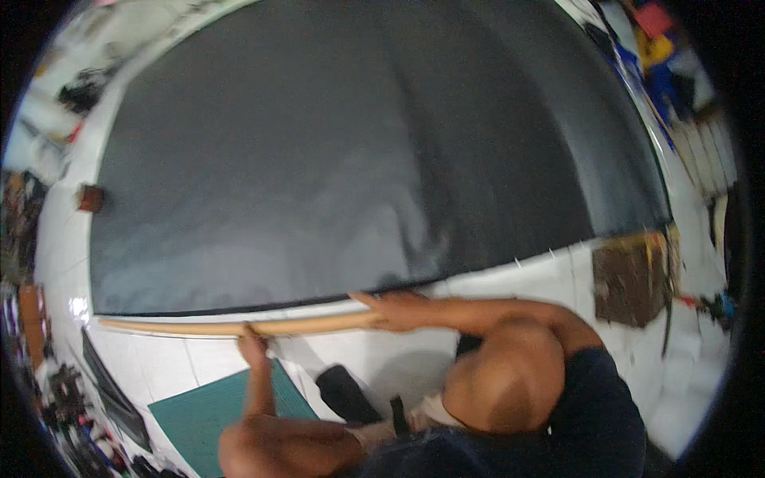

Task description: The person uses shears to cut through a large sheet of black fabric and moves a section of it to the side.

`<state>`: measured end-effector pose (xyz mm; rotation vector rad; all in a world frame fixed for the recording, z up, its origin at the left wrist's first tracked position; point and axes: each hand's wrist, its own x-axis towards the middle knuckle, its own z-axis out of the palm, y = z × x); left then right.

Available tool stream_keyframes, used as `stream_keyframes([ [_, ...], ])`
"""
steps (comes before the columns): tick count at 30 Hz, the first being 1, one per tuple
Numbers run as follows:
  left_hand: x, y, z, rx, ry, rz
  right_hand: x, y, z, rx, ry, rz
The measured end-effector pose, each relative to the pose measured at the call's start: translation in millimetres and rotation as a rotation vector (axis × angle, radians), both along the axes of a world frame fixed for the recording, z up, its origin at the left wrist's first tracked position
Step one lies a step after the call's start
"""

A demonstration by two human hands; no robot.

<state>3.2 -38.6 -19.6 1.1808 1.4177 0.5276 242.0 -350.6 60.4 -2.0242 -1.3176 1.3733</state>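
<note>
A large black sheet, smooth and slightly shiny, is spread over the white tiled floor. Just outside its near edge lies a long, narrow tan strip that looks like wood, roughly following that edge. My left hand grips the strip near its middle, fingers over its top. At the strip's right end is my right hand, closed around it, with one finger reaching forward toward the sheet's edge. Blur hides finer detail of the fingers, and the right hand covers the end of the strip.
A green cutting mat lies near my left knee. A brown block rests at the sheet's left edge, and a larger brown block at its near right corner. Dark folded material and clutter line the left side.
</note>
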Motion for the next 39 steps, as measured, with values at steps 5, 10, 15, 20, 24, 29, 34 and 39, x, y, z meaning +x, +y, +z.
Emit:
stream_keyframes([
  [5,-28.2,51.0,-34.6,0.151,0.146,-0.053,34.8,-67.1,-17.7,0.145,0.114,-0.277],
  [10,-132.0,188.8,-32.3,0.415,0.618,-0.147,83.9,-152.2,13.0,0.283,-0.460,-0.885],
  [15,-67.0,116.1,-37.2,0.731,1.199,-0.142,19.0,-305.9,1.9,-0.368,-0.586,-1.271],
  [20,70.9,89.9,41.3,1.020,0.381,-0.999,-101.0,-346.8,-21.5,-0.458,-0.642,-1.429],
  [24,167.6,-32.8,150.3,0.775,0.443,-1.857,-147.2,-336.3,-39.4,-0.309,-0.708,-1.571],
  [29,219.8,-130.3,107.2,0.977,0.238,-1.894,-190.9,-332.3,-43.8,-0.445,-0.443,-1.910],
  [34,213.0,-245.5,64.3,0.970,-0.075,-1.811,-189.0,-325.4,-24.8,-0.532,-0.342,-1.920],
  [39,204.4,-264.4,33.8,1.076,0.001,-1.712,-168.6,-347.2,-32.4,-0.657,-0.200,-1.936],
])
